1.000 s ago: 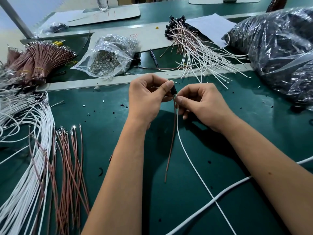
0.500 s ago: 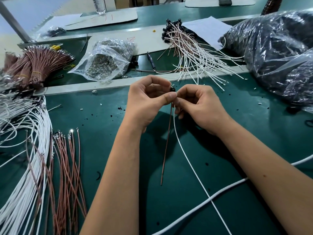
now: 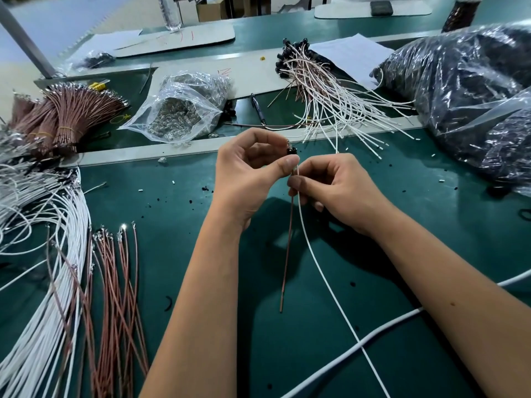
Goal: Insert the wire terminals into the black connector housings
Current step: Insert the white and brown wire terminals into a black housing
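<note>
My left hand (image 3: 247,179) pinches a small black connector housing (image 3: 292,150) between thumb and fingers, above the green mat. A metal terminal tip shows at the housing's top. My right hand (image 3: 336,191) pinches a white wire (image 3: 324,282) just below the housing. A brown wire (image 3: 286,254) hangs down from the housing beside the white one. Loose brown wires with terminals (image 3: 120,282) and a fan of white wires (image 3: 43,282) lie at the left. Finished assemblies with black housings (image 3: 321,90) are piled at the back.
A clear bag of metal terminals (image 3: 181,110) lies behind my hands, with a bundle of brown wires (image 3: 69,113) to its left. Large plastic bags of black parts (image 3: 465,96) fill the right. A thick white cable (image 3: 373,337) crosses the mat under my right forearm.
My right hand's pinch has slid a little down the white wire, away from the housing. The housing now shows more clearly above my left thumb.
</note>
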